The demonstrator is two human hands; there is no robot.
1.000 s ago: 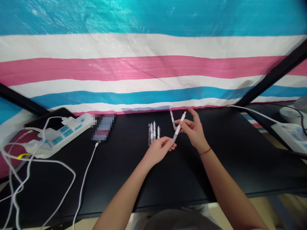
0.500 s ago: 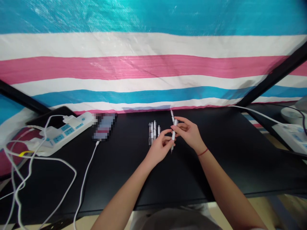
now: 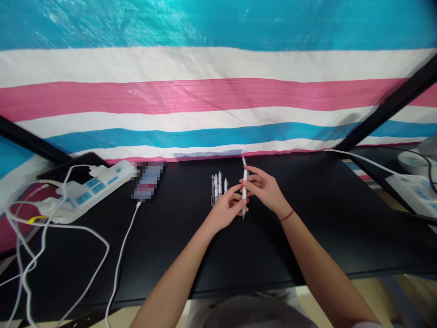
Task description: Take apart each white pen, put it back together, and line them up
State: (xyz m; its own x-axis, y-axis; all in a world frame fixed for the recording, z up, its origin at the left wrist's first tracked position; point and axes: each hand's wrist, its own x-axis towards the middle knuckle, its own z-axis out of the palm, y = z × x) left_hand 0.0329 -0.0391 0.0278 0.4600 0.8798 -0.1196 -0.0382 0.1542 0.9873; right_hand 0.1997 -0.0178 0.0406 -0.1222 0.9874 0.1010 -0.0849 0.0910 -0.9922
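Observation:
A white pen [image 3: 244,189] stands nearly upright over the black table [image 3: 177,246], tip down. Both hands hold it: my left hand [image 3: 225,209] pinches its lower part, my right hand [image 3: 264,189] grips its upper half with curled fingers. Just left of the hands, several white and grey pens [image 3: 218,186] lie side by side on the table. Another pen [image 3: 243,161] lies behind my right hand, mostly hidden by it. A red string circles my right wrist.
A white power strip [image 3: 92,189] with plugs and tangled white cables [image 3: 41,237] sits at the left, next to a phone [image 3: 147,182] on a charging cable. A second power strip [image 3: 414,196] lies at the right. A striped tarp [image 3: 205,91] hangs behind the table.
The pen has swung from a slant to nearly upright, tip down. My right hand has moved left and closed around it; my left hand stayed on the lower end.

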